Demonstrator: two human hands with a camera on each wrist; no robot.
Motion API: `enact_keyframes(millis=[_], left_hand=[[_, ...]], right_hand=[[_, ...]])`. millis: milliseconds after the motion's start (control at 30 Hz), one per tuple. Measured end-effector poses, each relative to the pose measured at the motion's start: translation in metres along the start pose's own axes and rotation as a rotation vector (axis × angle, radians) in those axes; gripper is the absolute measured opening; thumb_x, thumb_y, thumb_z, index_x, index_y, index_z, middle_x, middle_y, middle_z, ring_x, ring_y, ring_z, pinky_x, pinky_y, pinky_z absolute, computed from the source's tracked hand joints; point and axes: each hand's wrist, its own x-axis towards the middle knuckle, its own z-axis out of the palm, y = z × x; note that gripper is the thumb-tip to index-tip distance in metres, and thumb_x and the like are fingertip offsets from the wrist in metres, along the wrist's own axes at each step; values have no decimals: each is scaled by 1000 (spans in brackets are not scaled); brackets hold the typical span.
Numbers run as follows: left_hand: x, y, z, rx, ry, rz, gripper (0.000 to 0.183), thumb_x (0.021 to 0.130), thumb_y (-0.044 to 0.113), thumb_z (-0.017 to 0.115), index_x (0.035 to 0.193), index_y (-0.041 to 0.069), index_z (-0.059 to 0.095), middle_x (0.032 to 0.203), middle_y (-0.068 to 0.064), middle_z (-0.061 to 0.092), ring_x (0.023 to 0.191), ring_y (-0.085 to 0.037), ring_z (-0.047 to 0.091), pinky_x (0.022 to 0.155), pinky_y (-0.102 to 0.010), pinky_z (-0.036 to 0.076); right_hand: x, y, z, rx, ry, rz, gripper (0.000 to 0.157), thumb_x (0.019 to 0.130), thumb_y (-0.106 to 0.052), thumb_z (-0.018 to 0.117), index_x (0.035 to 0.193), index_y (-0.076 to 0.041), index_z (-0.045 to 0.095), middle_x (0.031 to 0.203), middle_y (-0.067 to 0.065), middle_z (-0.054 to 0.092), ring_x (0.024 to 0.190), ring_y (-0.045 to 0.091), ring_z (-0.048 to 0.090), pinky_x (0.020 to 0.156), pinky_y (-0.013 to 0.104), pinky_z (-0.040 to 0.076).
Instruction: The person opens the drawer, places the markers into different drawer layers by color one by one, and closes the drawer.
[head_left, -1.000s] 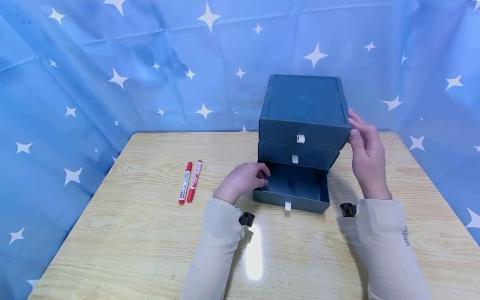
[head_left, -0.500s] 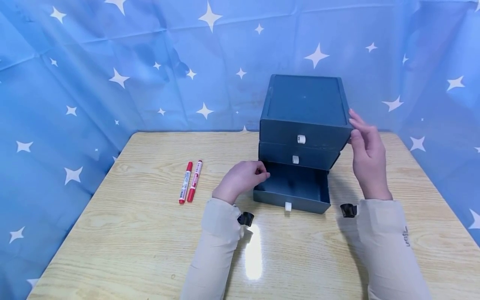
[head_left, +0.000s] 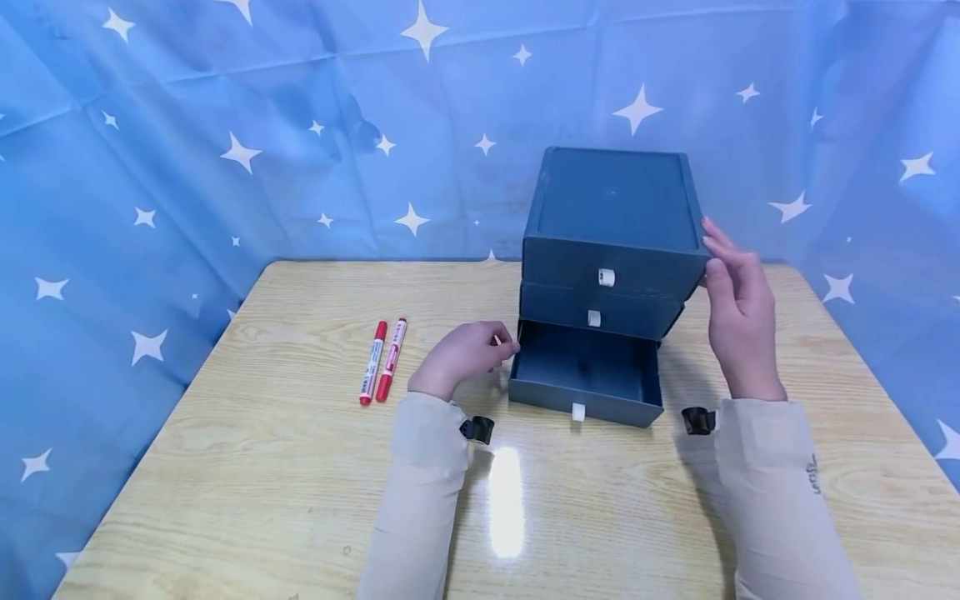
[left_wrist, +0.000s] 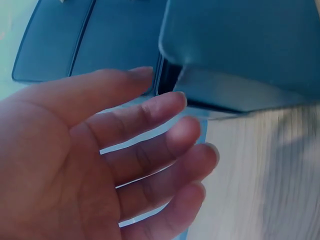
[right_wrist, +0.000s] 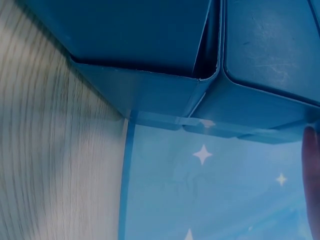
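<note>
A dark blue drawer cabinet [head_left: 615, 200] stands at the back right of the table; each of its three drawers has a small white pull tab. The bottom drawer [head_left: 543, 396] is pulled out, with nothing seen inside it. Beside that drawer's left wall is my left hand [head_left: 459, 354], empty; its fingers are loosely bent in the left wrist view, near the drawer's edge. My right hand [head_left: 741, 325] rests its fingers against the cabinet's upper right side. In the right wrist view only one finger [right_wrist: 311, 170] shows, at the right edge.
Two markers with red caps, a white-bodied marker [head_left: 372, 364] and a red-and-white marker [head_left: 391, 361], lie side by side on the wooden table [head_left: 247, 467], left of my left hand. A blue curtain with white stars [head_left: 315, 167] hangs behind and at both sides.
My left hand has moved left, from over the open bottom drawer to outside its left wall. My right hand stays on the cabinet's side. The drawer remains pulled out.
</note>
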Motion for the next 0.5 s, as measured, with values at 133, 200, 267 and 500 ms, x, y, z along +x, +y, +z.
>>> enact_keyframes(millis=[133, 200, 267, 500], left_hand=[[1, -5, -1, -27, -9, -20, 20, 94, 22, 44, 105, 16, 59, 85, 1, 61, 70, -12, 55, 64, -28, 43], [1, -8, -1, -42, -9, -32, 23, 95, 16, 41, 108, 15, 59, 87, 0, 61, 72, -13, 55, 64, -28, 43], [1, -11, -1, -52, 9, -45, 25, 95, 14, 39, 109, 16, 59, 88, 1, 61, 73, -14, 55, 66, -29, 43], [0, -26, -4, -41, 184, -90, 20, 92, 26, 47, 105, 18, 60, 92, 2, 60, 81, -13, 54, 73, -31, 44]], right_hand=[[-4, -14, 1, -1, 1, 1, 29, 96, -19, 40, 122, -12, 49, 136, -4, 40, 124, 13, 36, 85, 21, 37], [-5, -20, 1, -1, 2, -1, 29, 96, -18, 40, 122, -11, 49, 136, -4, 40, 125, 13, 36, 86, 21, 38], [-6, -23, 2, -3, 3, -3, 29, 96, -18, 39, 122, -10, 48, 136, -3, 40, 125, 13, 35, 87, 21, 38], [-5, -24, 2, -3, 6, -7, 29, 96, -18, 39, 122, -10, 49, 136, -3, 40, 125, 13, 36, 88, 22, 38]])
